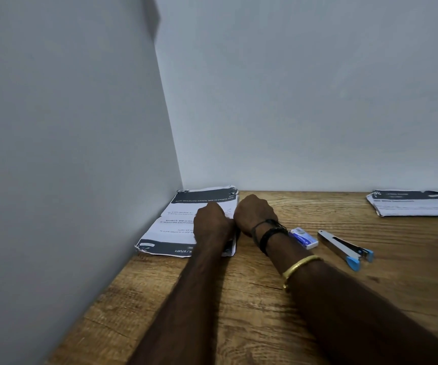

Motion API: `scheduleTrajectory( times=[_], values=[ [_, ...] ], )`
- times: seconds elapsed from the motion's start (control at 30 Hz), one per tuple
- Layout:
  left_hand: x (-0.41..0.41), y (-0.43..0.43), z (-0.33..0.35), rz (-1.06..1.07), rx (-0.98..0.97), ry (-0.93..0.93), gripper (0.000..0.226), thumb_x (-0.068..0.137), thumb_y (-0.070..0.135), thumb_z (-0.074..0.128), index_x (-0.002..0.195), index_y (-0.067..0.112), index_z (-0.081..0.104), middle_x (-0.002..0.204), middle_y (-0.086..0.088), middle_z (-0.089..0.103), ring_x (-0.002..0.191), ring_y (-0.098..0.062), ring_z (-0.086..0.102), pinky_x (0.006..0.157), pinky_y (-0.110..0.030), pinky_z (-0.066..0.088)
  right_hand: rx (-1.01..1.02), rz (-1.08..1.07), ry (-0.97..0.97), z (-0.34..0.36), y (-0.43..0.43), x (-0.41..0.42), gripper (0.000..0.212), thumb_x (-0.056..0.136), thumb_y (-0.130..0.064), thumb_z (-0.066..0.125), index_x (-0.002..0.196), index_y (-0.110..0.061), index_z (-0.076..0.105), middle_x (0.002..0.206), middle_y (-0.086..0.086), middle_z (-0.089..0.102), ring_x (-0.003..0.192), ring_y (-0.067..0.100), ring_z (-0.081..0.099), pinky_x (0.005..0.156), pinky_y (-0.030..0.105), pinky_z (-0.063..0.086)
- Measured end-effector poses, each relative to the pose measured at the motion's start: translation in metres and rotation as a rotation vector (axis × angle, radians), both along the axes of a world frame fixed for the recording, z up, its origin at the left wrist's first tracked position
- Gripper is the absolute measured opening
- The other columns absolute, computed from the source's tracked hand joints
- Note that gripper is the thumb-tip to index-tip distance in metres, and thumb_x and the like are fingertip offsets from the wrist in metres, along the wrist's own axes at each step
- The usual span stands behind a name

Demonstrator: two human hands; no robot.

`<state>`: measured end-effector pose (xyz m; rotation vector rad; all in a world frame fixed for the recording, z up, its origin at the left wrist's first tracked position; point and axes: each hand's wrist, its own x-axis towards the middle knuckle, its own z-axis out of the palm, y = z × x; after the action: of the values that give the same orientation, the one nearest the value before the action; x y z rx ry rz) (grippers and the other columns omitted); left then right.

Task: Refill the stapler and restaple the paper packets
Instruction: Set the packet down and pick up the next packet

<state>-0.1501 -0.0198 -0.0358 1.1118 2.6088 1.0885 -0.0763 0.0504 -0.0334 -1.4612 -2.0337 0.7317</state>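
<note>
I am seeing both fists, left hand point(210, 219) and right hand point(254, 213), curled and pressing on the creased paper packet point(183, 227) lying in the grainy wooden desk's point(239, 299) corner. The metal stapler point(345, 249) is lying open beside the small staple box point(303, 237), right of the wrists.

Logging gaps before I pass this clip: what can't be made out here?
- Fingers of left hand and right hand: head view, curled behind the knuckles; grip unclear.
- Stapler: whether loaded, too small.
- Staple box: label unreadable.
- Right paper packet: cut by frame edge.
</note>
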Motion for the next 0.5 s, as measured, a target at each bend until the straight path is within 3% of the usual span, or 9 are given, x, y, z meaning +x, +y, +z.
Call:
scheduleTrajectory(
  times=[0.17, 0.3, 0.37, 0.43, 0.5],
  values=[
    [-0.0005, -0.0012, 0.0015, 0.011, 0.032, 0.010, 0.032, 0.085, 0.028, 0.068, 0.112, 0.012, 0.069, 0.117, -0.012, 0.071, 0.116, -0.032, 0.063, 0.092, -0.035, 0.050, -0.073, 0.026, 0.120, 0.0045, 0.0014, -0.0018, 0.036, 0.081, -0.025, 0.058, 0.110, -0.009, 0.072, 0.123, 0.016, 0.070, 0.113, 0.037, 0.066, 0.091, 0.034, 0.053],
    [-0.0024, -0.0017, 0.0035, -0.004, 0.029, 0.036, 0.026, 0.087, 0.026, 0.067, 0.111, 0.016, 0.072, 0.116, -0.011, 0.073, 0.116, -0.031, 0.064, 0.093, -0.034, 0.050, -0.033, 0.090, 0.180, 0.0005, 0.0015, -0.0063, 0.018, 0.081, -0.024, 0.064, 0.085, -0.013, 0.078, 0.097, 0.006, 0.077, 0.099, 0.032, 0.070, 0.076, 0.028, 0.053],
    [-0.0016, -0.0024, 0.0045, -0.014, 0.027, 0.065, 0.023, 0.086, 0.022, 0.066, 0.108, 0.017, 0.073, 0.112, -0.012, 0.073, 0.113, -0.033, 0.066, 0.090, -0.035, 0.051, -0.030, 0.103, 0.250, -0.0013, 0.0011, -0.0080, 0.007, 0.077, -0.026, 0.072, 0.076, -0.020, 0.075, 0.089, -0.004, 0.074, 0.094, 0.024, 0.069, 0.077, 0.028, 0.052],
    [0.0002, -0.0036, 0.0053, -0.020, 0.046, 0.095, 0.021, 0.085, 0.018, 0.063, 0.104, 0.016, 0.072, 0.109, -0.013, 0.074, 0.110, -0.035, 0.066, 0.086, -0.036, 0.051, -0.060, 0.111, 0.343, -0.0021, -0.0002, -0.0083, 0.015, 0.073, -0.034, 0.079, 0.080, -0.027, 0.068, 0.090, -0.011, 0.068, 0.091, 0.018, 0.065, 0.074, 0.025, 0.046],
    [0.0017, -0.0049, 0.0054, -0.023, 0.077, 0.104, 0.025, 0.087, 0.016, 0.061, 0.112, 0.016, 0.068, 0.113, -0.013, 0.072, 0.113, -0.035, 0.064, 0.088, -0.036, 0.050, -0.050, 0.128, 0.387, -0.0037, 0.0006, -0.0093, 0.025, 0.074, -0.034, 0.079, 0.095, -0.028, 0.067, 0.103, -0.006, 0.070, 0.093, 0.019, 0.065, 0.073, 0.023, 0.042]
  ],
)
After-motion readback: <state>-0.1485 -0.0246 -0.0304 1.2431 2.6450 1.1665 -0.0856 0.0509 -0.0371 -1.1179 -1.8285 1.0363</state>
